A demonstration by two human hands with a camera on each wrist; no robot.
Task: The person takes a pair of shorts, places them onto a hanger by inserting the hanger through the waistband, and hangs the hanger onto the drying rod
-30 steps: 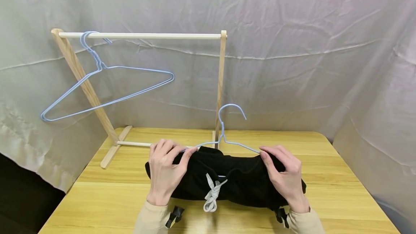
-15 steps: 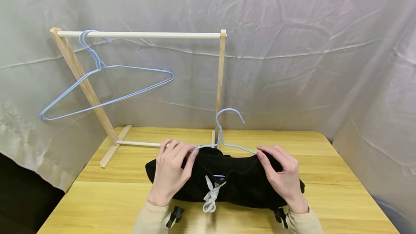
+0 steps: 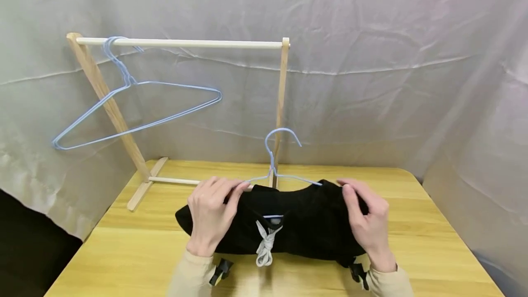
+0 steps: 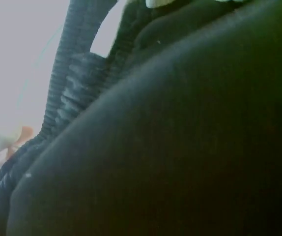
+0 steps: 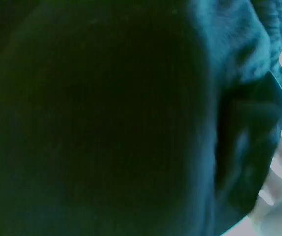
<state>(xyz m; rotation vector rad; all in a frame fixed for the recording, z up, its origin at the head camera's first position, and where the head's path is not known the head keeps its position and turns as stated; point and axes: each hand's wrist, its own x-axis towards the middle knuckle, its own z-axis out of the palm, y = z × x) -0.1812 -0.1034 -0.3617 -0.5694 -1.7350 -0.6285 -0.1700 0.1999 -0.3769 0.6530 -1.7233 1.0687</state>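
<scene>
Black drawstring pants (image 3: 305, 223) with a gathered waistband and a tied white cord (image 3: 266, 244) are held up over the table. A light blue wire hanger (image 3: 272, 159) stands in the waist opening, its hook up; its lower bar shows through a gap near the cord. My left hand (image 3: 212, 212) pinches the waistband at the hanger's left arm. At the right side my right hand (image 3: 369, 219) holds the pants' edge between thumb and fingers, apart from the visible hanger arm, whose end goes under the cloth. Dark cloth fills most of both wrist views.
A wooden rack (image 3: 282, 86) with a white top rail (image 3: 198, 43) stands behind at the left. Blue hangers (image 3: 136, 129) hang near its left end. The wooden table (image 3: 429, 242) reaches back to a grey curtain (image 3: 371, 81).
My right hand has moved outward to the right, and the cloth there now covers the right hanger arm's end. The hanger and hook have shifted left and slightly up.
</scene>
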